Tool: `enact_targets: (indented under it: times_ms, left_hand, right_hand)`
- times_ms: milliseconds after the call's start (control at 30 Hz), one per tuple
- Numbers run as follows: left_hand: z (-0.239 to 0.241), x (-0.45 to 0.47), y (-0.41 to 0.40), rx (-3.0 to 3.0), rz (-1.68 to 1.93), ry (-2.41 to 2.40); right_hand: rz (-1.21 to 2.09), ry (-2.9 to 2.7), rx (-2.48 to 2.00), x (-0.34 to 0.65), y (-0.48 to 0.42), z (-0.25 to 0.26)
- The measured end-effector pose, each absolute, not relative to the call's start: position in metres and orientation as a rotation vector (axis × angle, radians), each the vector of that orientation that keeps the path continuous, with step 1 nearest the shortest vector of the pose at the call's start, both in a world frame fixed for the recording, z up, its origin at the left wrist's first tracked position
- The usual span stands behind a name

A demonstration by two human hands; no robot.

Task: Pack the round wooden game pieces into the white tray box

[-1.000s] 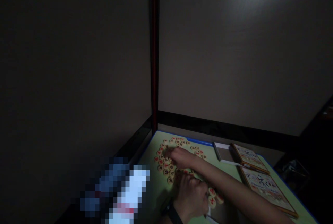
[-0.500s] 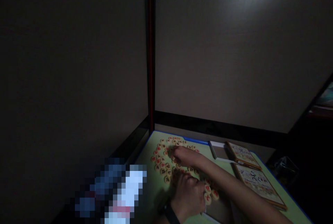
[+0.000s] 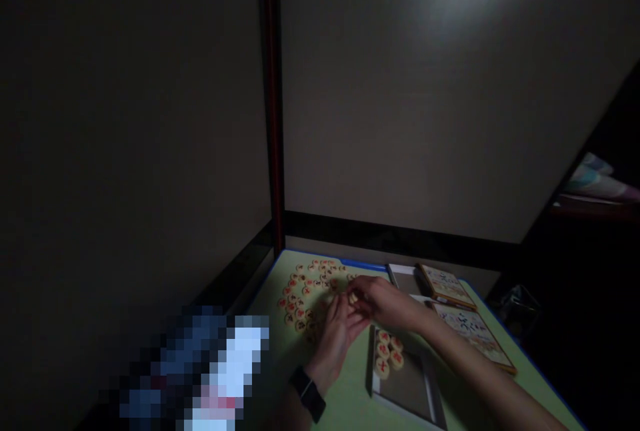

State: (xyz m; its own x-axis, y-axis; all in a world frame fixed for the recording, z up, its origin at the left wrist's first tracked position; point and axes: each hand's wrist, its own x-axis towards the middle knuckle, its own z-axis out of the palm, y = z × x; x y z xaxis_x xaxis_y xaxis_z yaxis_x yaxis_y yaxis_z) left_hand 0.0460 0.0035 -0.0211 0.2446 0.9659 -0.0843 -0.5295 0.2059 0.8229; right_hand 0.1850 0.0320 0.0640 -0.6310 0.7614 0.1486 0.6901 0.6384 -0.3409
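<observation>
Many pieces (image 3: pixel 300 314) — spread beside the left hand (image 3: pixel 341 331).

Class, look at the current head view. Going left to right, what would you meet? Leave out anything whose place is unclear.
Reddish-brown post → dark wristband → left hand → open tray holding red-marked pieces → nearer illustrated cover → light bundle.

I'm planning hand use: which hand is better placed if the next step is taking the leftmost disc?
Probably left: the left hand lies closer to the leftmost disc, while the right hand is farther across, with the left roughly between.
</observation>
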Motion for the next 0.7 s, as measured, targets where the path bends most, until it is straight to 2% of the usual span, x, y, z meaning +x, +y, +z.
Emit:
enact_targets:
  times_ms: [333, 500, 700]
  left_hand:
    - [-0.021, 0.040, -0.005, 0.834, 0.986, 0.575]
    - [-0.020, 0.037, -0.007, 0.913, 0.944, 0.530]
    - [-0.019, 0.035, -0.005, 1.071, 0.928, 0.584]
  right_hand:
    - [0.363, -2.323, -1.262, 0.228, -0.027, 0.044]
    - [0.465, -2.374, -1.295, 0.242, -0.067, 0.034]
    - [0.407, -2.433, -1.464, 0.233, -0.079, 0.022]
